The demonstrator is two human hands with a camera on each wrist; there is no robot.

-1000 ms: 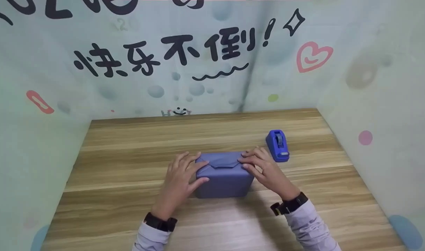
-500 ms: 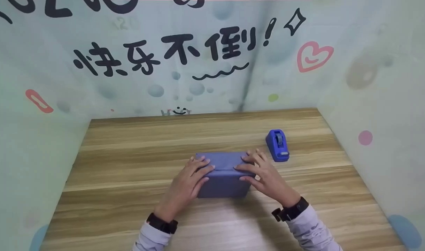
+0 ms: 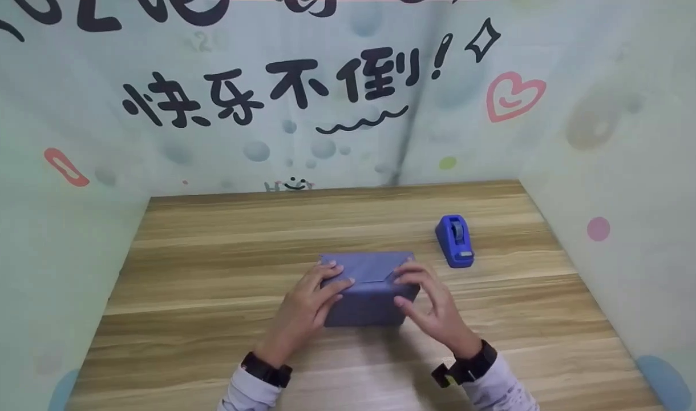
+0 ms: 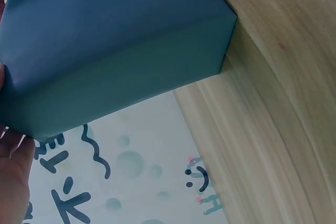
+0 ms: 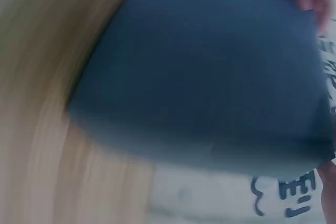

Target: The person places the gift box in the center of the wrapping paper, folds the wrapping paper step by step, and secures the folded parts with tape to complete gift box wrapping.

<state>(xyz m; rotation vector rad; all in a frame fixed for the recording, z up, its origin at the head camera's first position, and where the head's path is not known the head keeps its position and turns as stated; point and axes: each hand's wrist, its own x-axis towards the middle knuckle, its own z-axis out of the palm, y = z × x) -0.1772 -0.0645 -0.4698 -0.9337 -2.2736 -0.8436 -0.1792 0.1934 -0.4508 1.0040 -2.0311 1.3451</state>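
Note:
A box wrapped in blue paper (image 3: 364,308) stands upright on the table, its paper flap (image 3: 371,267) lying across the top. My left hand (image 3: 302,299) holds the box's left side, fingertips on the flap and thumb at the upper front. On the other side, my right hand (image 3: 439,308) has curved fingers at the flap's right end and the thumb against the front face near the right edge. The left wrist view shows the box's smooth sides (image 4: 115,40), with fingers at the image's left edge. Motion blurs the box (image 5: 199,66) in the right wrist view.
A blue tape dispenser (image 3: 455,241) stands behind and to the right of the box. The wood-grain table (image 3: 211,274) ends at a printed backdrop (image 3: 348,154) behind, with pale walls on both sides.
Over the past second, the flap's edge has come forward to the box's front top edge. My left hand slid inward over the top; my right fingers shifted slightly, uncovering the flap's slanted right corner.

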